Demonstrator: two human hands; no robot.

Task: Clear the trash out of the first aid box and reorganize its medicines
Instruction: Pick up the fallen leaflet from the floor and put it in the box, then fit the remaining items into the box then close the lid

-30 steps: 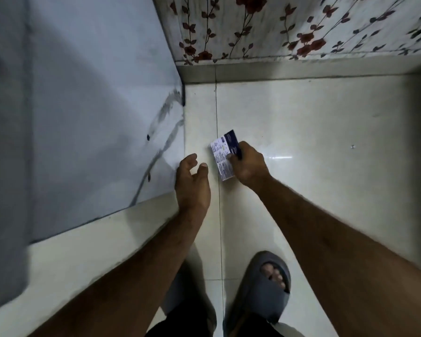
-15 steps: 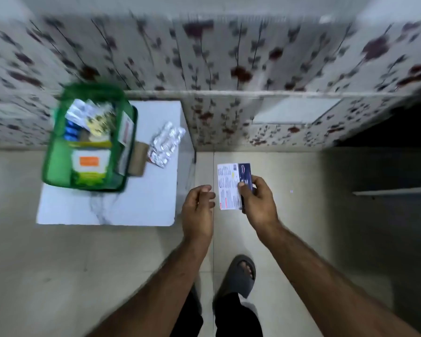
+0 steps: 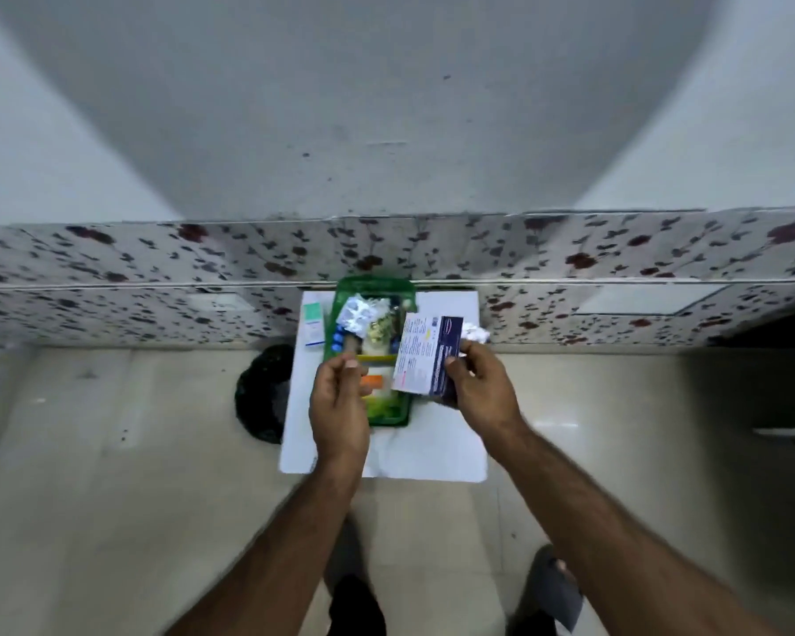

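Note:
A green first aid box (image 3: 373,286) stands on a small white table (image 3: 432,447) against the flowered wall. Blister packs (image 3: 356,312) and other medicine packets fill it. My right hand (image 3: 478,387) grips a white and dark blue medicine carton (image 3: 425,355), holding it upright over the box's right side. My left hand (image 3: 338,401) hovers over the box's near left part, fingers loosely curled with nothing in them. A teal and white carton (image 3: 313,323) stands on the table left of the box. Silver blister strips (image 3: 474,333) lie right of it, partly hidden by the carton.
A black trash bag (image 3: 265,392) sits on the floor at the table's left side. The flowered tile wall (image 3: 157,277) runs behind the table. My feet in grey slippers (image 3: 554,589) stand on the beige tiled floor.
My view swung up from the floor and came closer, so the table and box now sit straight ahead. Both hands moved over the box, the right still holding the carton.

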